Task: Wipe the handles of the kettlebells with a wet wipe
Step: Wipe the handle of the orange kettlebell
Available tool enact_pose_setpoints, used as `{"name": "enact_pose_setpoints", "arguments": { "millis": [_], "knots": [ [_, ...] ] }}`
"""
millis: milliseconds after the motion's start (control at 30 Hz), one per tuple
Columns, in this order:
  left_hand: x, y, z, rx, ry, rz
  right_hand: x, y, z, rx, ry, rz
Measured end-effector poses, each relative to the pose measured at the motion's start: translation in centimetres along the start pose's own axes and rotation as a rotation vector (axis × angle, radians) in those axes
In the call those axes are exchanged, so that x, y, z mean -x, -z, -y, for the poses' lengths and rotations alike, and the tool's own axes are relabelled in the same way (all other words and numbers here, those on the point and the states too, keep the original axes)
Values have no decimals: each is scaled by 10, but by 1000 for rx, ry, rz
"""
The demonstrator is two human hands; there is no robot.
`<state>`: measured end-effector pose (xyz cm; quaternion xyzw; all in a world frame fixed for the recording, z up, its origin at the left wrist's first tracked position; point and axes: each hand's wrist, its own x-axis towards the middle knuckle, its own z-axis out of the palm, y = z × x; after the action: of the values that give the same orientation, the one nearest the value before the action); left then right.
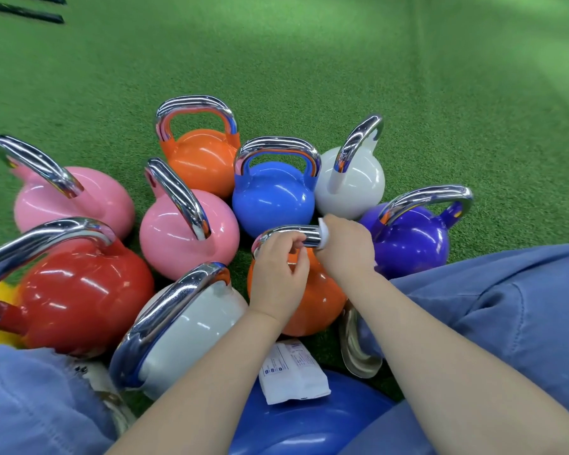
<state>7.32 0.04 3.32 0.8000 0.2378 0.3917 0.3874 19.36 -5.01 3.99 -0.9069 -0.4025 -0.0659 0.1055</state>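
Observation:
Several coloured kettlebells with chrome handles stand on green turf. The nearest orange kettlebell (pixel 319 307) is in the middle, its chrome handle (pixel 293 233) running left to right. My right hand (pixel 345 247) grips the right end of that handle with a white wet wipe (pixel 324 233) wrapped around it. My left hand (pixel 278 274) holds the left end of the same handle, fingers curled over the bar. Around it stand a blue kettlebell (pixel 273 198), a purple one (pixel 411 241), two pink ones (pixel 184 231), two white ones (pixel 352 182), a red one (pixel 79 290) and a far orange one (pixel 201 156).
A white wipe packet (pixel 293 372) lies on a blue ball (pixel 309 421) between my knees. My blue trouser legs (pixel 506 307) fill the lower right and lower left. Open green turf (pixel 309 60) stretches beyond the kettlebells. Dark bars (pixel 23 9) lie at the far top left.

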Motion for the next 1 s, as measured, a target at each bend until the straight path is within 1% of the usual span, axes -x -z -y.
{"name": "enact_pose_setpoints", "arguments": {
  "millis": [67, 167, 233, 333, 367, 467, 600, 700, 767, 800, 900, 967, 1000],
  "knots": [
    [0, -1, 1, 2, 29, 15, 1, -2, 12, 93, 104, -25],
    [0, -1, 2, -16, 84, 42, 3, 0, 24, 57, 237, -154],
    [-1, 1, 4, -127, 33, 42, 4, 5, 25, 13, 248, -42],
    [-5, 1, 6, -329, -36, 33, 3, 23, 20, -59, 180, 296],
    [-7, 1, 7, -394, -43, 52, 2, 28, 17, -112, 146, 345],
    [-11, 0, 8, -522, -39, 143, 2, 39, 10, -275, 58, 406],
    [-17, 2, 13, -572, -63, 165, 1, 49, -9, -281, -47, 510],
    [-23, 3, 9, -593, -53, 140, -2, 51, -22, -284, -114, 501],
    [-30, -1, 0, -579, -118, 123, -2, 50, -26, -291, -156, 483],
    [-33, -6, -6, -561, -185, 146, -1, 48, -27, -310, -177, 472],
    [-32, -25, -16, -559, -406, 294, 3, 38, -24, -314, -189, 412],
    [-25, -32, -13, -653, -454, 355, 6, 32, -24, -276, -194, 374],
    [-23, -33, -9, -710, -467, 355, 8, 29, -24, -271, -211, 355]
  ]
}}
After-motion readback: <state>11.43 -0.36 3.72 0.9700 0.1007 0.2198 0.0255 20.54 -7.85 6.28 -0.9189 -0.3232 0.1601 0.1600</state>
